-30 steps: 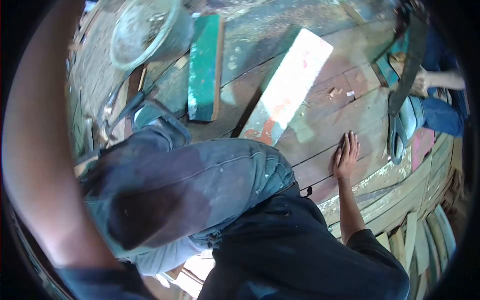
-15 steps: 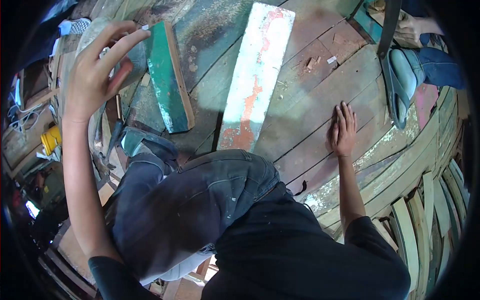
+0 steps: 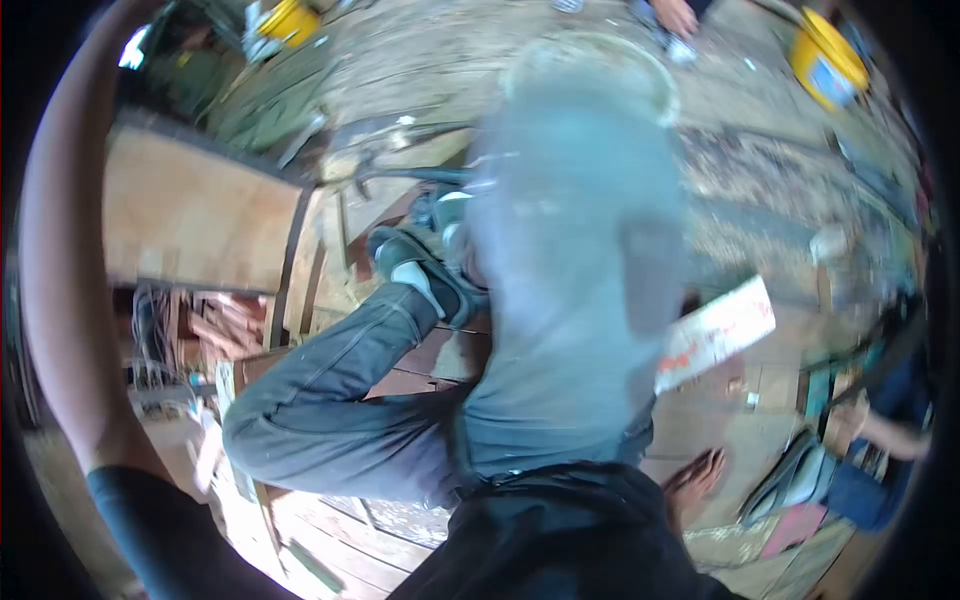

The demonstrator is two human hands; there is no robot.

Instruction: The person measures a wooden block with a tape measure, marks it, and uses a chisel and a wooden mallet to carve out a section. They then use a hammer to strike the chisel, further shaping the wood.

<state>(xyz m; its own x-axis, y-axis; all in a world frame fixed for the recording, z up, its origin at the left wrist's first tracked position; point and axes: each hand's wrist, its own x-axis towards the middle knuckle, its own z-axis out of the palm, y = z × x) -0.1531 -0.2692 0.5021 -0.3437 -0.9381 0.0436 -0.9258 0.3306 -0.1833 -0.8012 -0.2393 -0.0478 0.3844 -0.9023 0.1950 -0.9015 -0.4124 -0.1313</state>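
My left arm point(image 3: 65, 260) is raised along the left edge, and its hand lies outside the picture. On the wooden floor at the lower right rests my right hand point(image 3: 697, 480), fingers stretched out, nothing in it. Above that hand lies a white-painted board point(image 3: 722, 333) with reddish patches, partly covered by my trouser leg point(image 3: 560, 400). This leg fills the middle, blurred by motion; a pale round edge point(image 3: 600, 50) at its top is too smeared to identify. My other leg point(image 3: 340, 410) is bent to the left, near a dark sandal point(image 3: 425, 275).
Another person's sandalled foot point(image 3: 795, 475) and arm point(image 3: 895, 437) are at the right. A further hand point(image 3: 677, 16) shows at the top. Yellow buckets point(image 3: 830, 60) point(image 3: 290, 20) stand farther off. A wooden panel point(image 3: 200, 205) and scrap wood point(image 3: 225, 325) are left.
The view has swung left. My left hand has risen out of the picture. My legs have shifted, and the green board is no longer visible. My right hand stays on the floor.
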